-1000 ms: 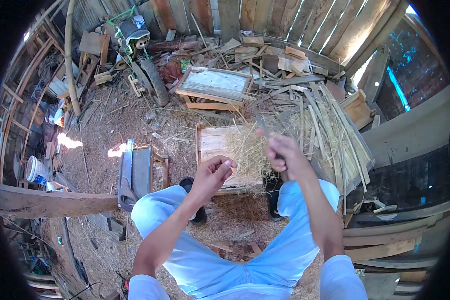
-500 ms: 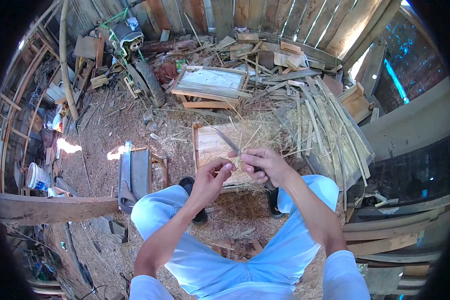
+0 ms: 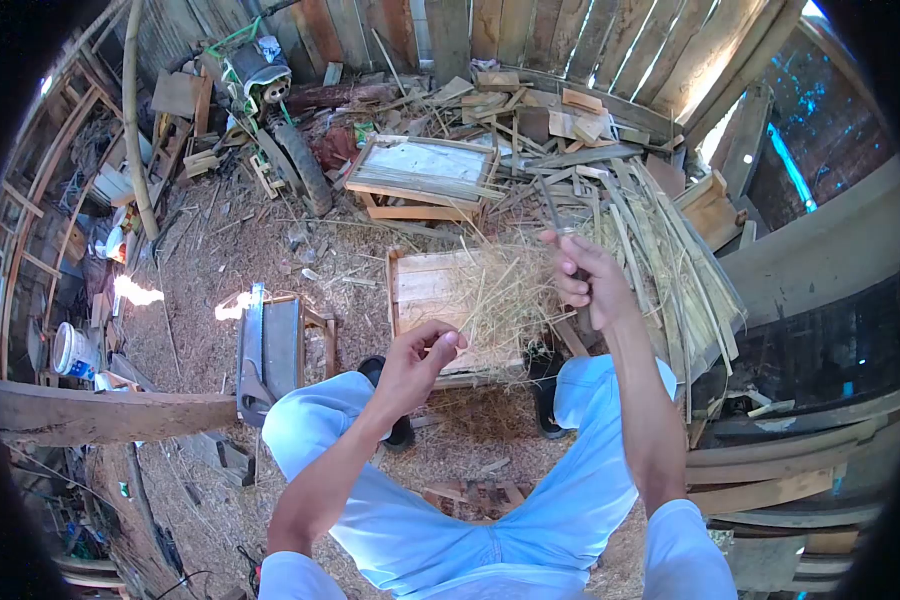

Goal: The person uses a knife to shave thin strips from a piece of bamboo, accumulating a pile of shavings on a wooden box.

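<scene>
A knife is gripped in my right hand, its blade pointing up and away over the right side of the shavings. My left hand hovers at the near left of the shavings, thumb and fingers pinched together. Whatever it pinches, if anything, is too small to make out. Between and beyond my hands lies a tangled heap of thin wood shavings. The heap covers much of a low wooden box between my feet.
Long wooden strips are piled on the right. A handsaw rests along a small bench on the left. Farther back are a wooden frame, scrap wood and a wheel. A white bucket stands far left.
My right hand has swung away from my left hand, up and to the right, taking the knife along. My left hand has stayed nearly in place. More of the shavings heap shows.
</scene>
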Tool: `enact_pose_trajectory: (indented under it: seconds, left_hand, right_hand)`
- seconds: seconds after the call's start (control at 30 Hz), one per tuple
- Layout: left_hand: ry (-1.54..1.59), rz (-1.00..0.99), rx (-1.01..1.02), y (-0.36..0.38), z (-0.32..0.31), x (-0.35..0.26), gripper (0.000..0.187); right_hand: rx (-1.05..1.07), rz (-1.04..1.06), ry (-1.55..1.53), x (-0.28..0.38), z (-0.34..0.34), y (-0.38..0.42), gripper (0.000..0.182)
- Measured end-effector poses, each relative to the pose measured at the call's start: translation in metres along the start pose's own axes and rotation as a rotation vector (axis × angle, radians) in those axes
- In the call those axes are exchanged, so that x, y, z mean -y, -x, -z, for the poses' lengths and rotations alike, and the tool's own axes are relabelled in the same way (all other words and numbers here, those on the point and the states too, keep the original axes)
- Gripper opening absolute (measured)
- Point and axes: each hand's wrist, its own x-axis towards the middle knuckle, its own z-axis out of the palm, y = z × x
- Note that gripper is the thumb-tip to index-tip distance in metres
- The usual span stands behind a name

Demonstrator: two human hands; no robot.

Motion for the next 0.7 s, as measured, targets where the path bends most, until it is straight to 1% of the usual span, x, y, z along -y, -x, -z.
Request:
enact_pose_trajectory:
  seconds: [0.03, 0.1, 0.17, 0.23, 0.27, 0.33, 0.4, 0.43, 0.47, 0.57, 0.7]
  left_hand:
    - [-0.002, -0.004, -0.002, -0.001, 0.001, -0.001, 0.022]
    - [-0.078, 0.022, -0.07, -0.002, 0.001, -0.006, 0.022]
    - [-0.11, -0.012, -0.076, -0.007, 0.001, -0.001, 0.022]
    - [-0.143, -0.049, -0.078, -0.011, -0.004, 0.0, 0.022]
    - [-0.143, -0.06, -0.077, -0.011, -0.007, 0.0, 0.022]
    - [-0.149, -0.067, -0.07, -0.011, -0.009, -0.001, 0.022]
    - [-0.166, -0.011, -0.074, -0.009, -0.008, -0.004, 0.021]
    - [-0.166, -0.009, -0.069, -0.009, -0.009, -0.004, 0.021]
    - [-0.145, -0.025, -0.072, -0.008, -0.01, -0.005, 0.021]
    - [-0.117, -0.032, -0.063, -0.009, -0.01, -0.005, 0.021]
    - [-0.071, -0.038, -0.051, -0.011, -0.01, -0.001, 0.021]
  right_hand:
    - [-0.003, 0.039, -0.039, 0.003, 0.001, 0.0, 0.037]
    - [-0.012, 0.046, -0.005, -0.004, -0.005, 0.005, 0.036]
    - [0.091, -0.051, 0.143, -0.014, -0.016, 0.009, 0.035]
    - [0.165, -0.166, 0.229, -0.033, -0.03, 0.009, 0.033]
    - [0.165, -0.164, 0.227, -0.041, -0.04, 0.008, 0.033]
    - [0.319, -0.26, 0.283, -0.053, -0.054, 0.008, 0.025]
    - [0.302, -0.288, 0.247, -0.055, -0.052, 0.005, 0.025]
    - [0.289, -0.321, 0.221, -0.055, -0.049, 0.003, 0.026]
    - [0.288, -0.306, 0.182, -0.056, -0.047, 0.003, 0.023]
    - [0.244, -0.302, 0.189, -0.053, -0.044, 0.005, 0.022]
    - [0.243, -0.307, 0.186, -0.046, -0.043, 0.004, 0.02]
